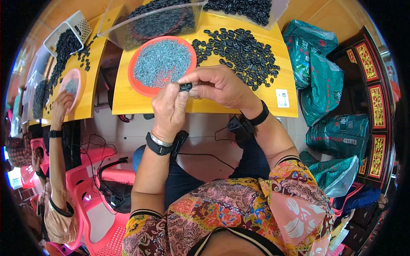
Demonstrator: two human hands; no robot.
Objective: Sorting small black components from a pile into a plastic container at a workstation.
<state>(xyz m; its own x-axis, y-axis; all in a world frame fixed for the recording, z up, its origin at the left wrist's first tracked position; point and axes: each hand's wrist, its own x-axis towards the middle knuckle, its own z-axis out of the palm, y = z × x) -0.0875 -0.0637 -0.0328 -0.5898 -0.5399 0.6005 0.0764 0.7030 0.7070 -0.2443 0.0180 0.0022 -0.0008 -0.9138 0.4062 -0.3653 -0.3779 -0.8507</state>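
Between my fingertips, in front of the table edge, is a small black oval plastic piece (185,87) with holes in it. My left hand (168,106) pinches it from the left, thumb and forefinger closed. From the right, my right hand (222,87) grips the same piece with thumb and forefinger; whether a screw is also in those fingers is hidden. Just beyond my hands stands a red-orange round tray (132,70) full of small silvery screws (162,59). A loose spread of similar black pieces (243,53) lies on the yellow table (284,81) to the right of the tray.
Clear plastic bins (112,27) of black pieces stand at the back. At left, a co-worker's hand (63,102) reaches to a pink tray (77,91) on another table beside a white basket (83,25). Green sacks (322,81) line the right; a pink chair (92,213) stands lower left.
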